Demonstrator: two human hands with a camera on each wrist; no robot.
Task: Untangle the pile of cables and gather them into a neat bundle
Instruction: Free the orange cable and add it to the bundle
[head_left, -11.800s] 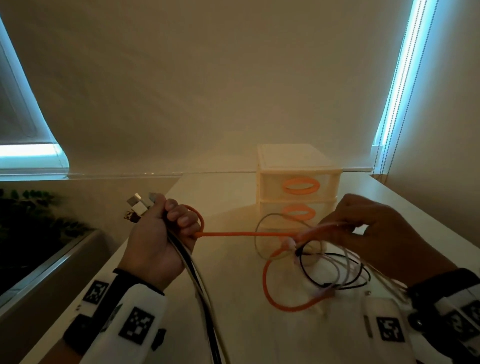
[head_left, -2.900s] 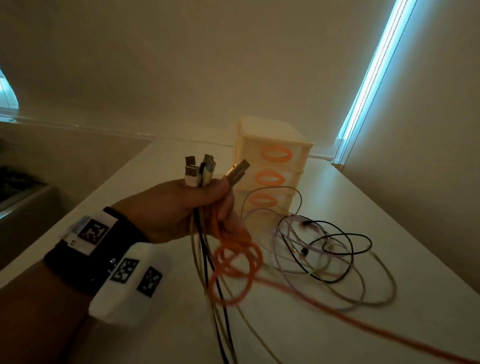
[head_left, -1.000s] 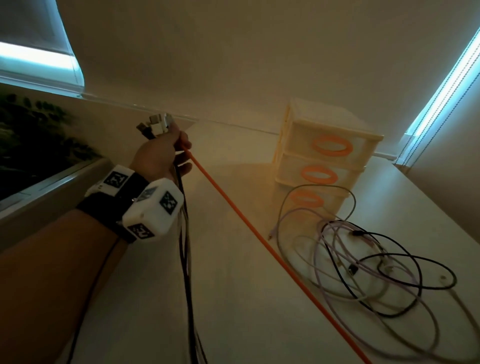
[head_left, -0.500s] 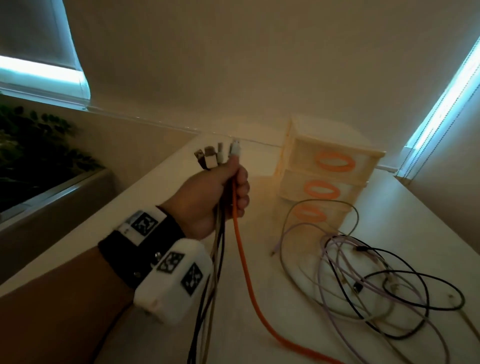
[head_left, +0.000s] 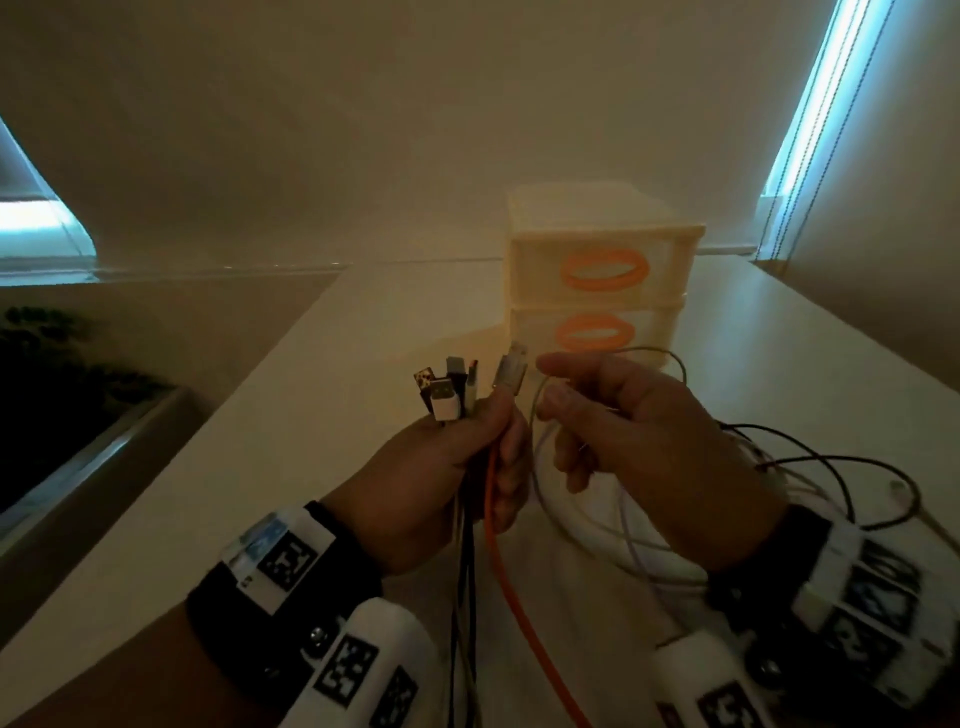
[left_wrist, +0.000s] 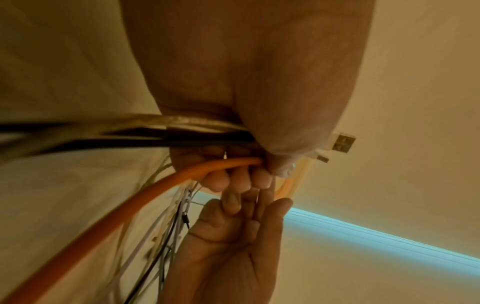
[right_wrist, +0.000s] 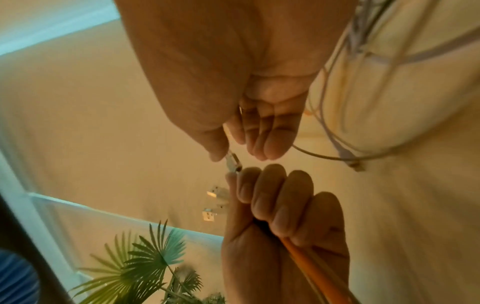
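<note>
Head view: my left hand grips the orange cable and the other plugs (held upright); my right hand, fingers relaxed, pinches a silver plug above the table.

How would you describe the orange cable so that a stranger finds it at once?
Look in front of the cream drawer unit, where the left hand grips several cables upright. The orange cable hangs down from that fist; it is thicker than the black and pale ones beside it.
</note>
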